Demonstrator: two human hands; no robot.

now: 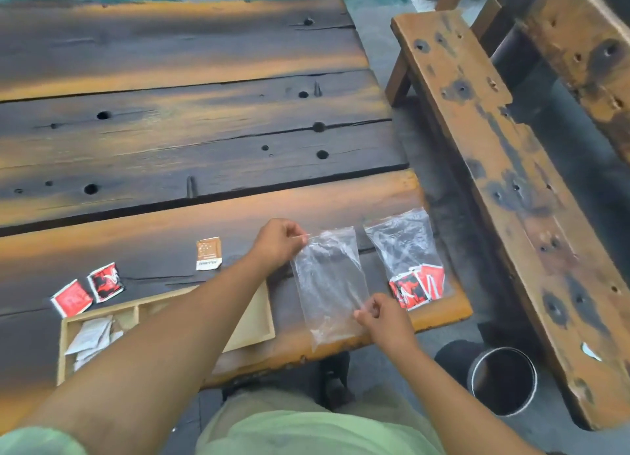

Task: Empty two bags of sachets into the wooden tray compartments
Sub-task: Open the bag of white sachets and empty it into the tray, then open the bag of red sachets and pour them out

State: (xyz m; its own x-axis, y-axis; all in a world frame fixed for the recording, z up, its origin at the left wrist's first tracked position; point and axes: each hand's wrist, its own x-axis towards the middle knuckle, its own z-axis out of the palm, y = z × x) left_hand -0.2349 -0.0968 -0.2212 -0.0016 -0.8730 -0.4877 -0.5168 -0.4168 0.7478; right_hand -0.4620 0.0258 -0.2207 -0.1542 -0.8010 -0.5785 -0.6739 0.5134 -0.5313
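Note:
A clear plastic bag (329, 284) with nothing visible inside lies on the table near its front right edge. My left hand (278, 241) pinches its far left corner, and my right hand (383, 318) pinches its near right edge. To the right lies a second clear bag (404, 246) holding several red sachets (417, 285) at its near end. The wooden tray (254, 321) sits left of the bags, partly hidden under my left forearm. White sachets (90, 338) fill its left compartment.
Two red sachets (87, 289) and a brown and white sachet (208, 254) lie loose on the wooden table (191, 130) beyond the tray. A wooden bench (494, 168) stands to the right. A round dark bin (501, 379) sits on the floor beside my right arm.

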